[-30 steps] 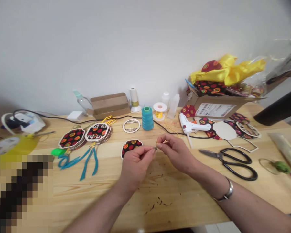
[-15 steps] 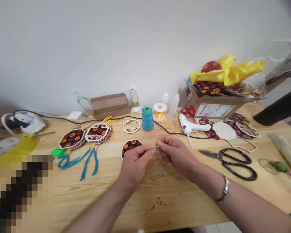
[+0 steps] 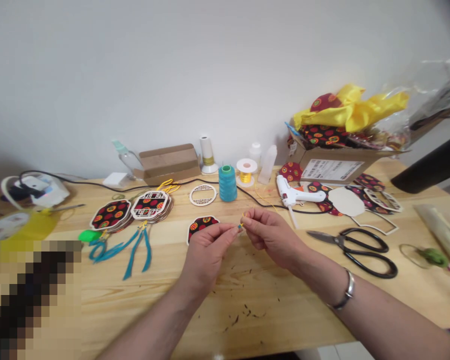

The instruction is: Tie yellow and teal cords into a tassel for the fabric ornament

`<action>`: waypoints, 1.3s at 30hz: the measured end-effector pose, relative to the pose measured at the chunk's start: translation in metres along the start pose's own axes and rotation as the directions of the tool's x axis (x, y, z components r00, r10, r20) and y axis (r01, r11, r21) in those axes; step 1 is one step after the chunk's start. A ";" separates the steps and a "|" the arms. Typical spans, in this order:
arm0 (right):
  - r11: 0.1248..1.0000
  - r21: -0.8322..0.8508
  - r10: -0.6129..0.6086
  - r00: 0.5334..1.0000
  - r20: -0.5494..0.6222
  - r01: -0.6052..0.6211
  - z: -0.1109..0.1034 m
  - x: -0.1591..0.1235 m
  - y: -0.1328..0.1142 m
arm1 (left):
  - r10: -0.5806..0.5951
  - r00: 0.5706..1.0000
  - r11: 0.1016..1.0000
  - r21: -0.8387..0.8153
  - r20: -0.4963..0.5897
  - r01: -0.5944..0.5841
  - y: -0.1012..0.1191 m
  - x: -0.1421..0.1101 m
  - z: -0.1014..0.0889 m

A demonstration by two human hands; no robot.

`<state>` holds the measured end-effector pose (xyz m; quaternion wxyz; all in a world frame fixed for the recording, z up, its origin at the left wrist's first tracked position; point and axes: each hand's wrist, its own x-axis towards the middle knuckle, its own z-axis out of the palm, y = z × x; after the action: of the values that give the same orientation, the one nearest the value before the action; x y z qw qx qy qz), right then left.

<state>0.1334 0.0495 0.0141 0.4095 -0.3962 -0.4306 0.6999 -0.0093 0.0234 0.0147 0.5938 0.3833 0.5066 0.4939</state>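
My left hand point(image 3: 209, 252) is closed in a pinch, thumb against forefinger, with a small teal bit point(image 3: 240, 227) at its fingertips. Almost touching it, my right hand point(image 3: 273, 234) pinches a thin yellow cord point(image 3: 243, 218) that meets the teal bit. Most of both is hidden by the fingers. A yellow strand also trails toward a white spool of yellow cord point(image 3: 246, 178) behind. Partly under my left hand lies a dark, flower-patterned fabric piece point(image 3: 200, 224) with a pale rim. A teal thread cone point(image 3: 228, 184) stands beyond the hands.
Black-handled scissors point(image 3: 339, 241) lie right of my right hand, with a white glue gun point(image 3: 303, 195) behind. Finished-looking tasselled fabric pieces point(image 3: 151, 205) are stacked at left. A round lattice frame point(image 3: 203, 195) lies near the cone. A cardboard box point(image 3: 332, 167) holds fabric at back right.
The hands stay nearly in place. A little more of the teal bit and yellow cord shows between the fingertips; nothing else has visibly moved.
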 end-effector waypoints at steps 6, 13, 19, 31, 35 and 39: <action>0.913 -0.394 -0.124 0.992 -0.021 0.105 -0.001 0.002 -0.004 | 0.046 0.996 0.998 0.037 -0.082 -0.043 0.002 0.002 -0.001; 0.380 -0.843 -0.402 0.889 0.220 0.381 0.000 -0.012 0.004 | 0.139 0.984 0.970 0.214 -0.114 -0.113 0.002 0.003 -0.005; -0.429 -0.794 -0.443 0.666 0.600 0.430 -0.004 -0.021 -0.001 | 0.250 0.968 0.861 0.465 -0.029 -0.209 0.003 0.004 -0.005; 0.255 -0.850 -0.357 0.861 0.361 0.462 -0.027 -0.004 -0.030 | 0.032 0.961 0.906 0.399 0.275 -0.144 0.004 0.000 -0.004; 0.562 -0.748 -0.243 0.935 0.259 0.353 -0.027 0.005 -0.023 | 0.045 0.986 0.964 0.252 0.158 -0.084 0.005 0.001 -0.005; 0.642 -0.715 -0.183 0.961 0.208 0.277 -0.018 0.004 -0.018 | 0.073 0.997 0.979 0.190 0.038 -0.079 0.006 0.003 -0.004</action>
<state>0.1530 0.0630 0.0241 0.2745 -0.4280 -0.7459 0.4302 -0.0143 0.0276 0.0187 0.5425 0.4654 0.5274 0.4592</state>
